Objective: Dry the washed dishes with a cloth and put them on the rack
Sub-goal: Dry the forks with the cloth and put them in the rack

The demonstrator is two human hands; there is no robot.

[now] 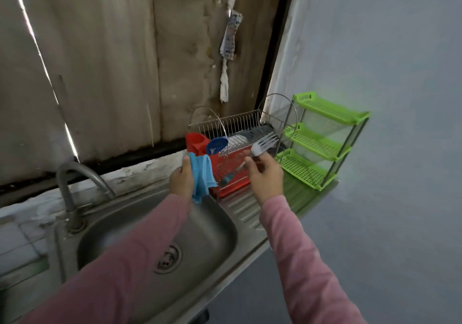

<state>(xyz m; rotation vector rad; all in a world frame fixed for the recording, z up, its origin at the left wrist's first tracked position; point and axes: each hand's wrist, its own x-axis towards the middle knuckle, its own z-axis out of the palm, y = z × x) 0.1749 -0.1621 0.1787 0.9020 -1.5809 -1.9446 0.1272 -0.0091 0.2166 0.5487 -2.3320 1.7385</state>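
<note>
item: fork [263,145], pinched by its handle in the right hand [265,176], tines up, just in front of the wire rack [236,128]; left hand [182,181] curled round a blue cloth [202,177], apart from the fork. step, as judged: racking; best lowered handle-first into the red holder [196,143], clear of the blue cup [216,146]. markings: none legible; print on the hanging packet [231,36] too blurred.

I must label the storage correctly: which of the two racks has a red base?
The metal wire dish rack next to the sink. The other, a three-tier shelf on its right, has green trays.
</note>
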